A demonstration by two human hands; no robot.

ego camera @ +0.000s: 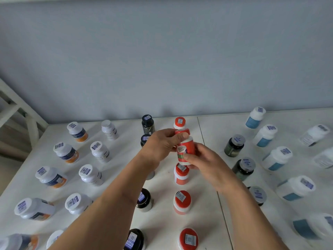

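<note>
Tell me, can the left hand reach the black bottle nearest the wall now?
Likely yes, once free: the left hand grips the red cap of the held bottle; the black bottle stands just beyond, nothing between.

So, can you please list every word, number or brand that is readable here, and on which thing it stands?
No text can be read.
Label on the red-capped bottle held by the left hand and right hand: printed lines, too blurred.
Code stickers on the caps: too small and blurred.
Side labels of the standing bottles: blurred.
</note>
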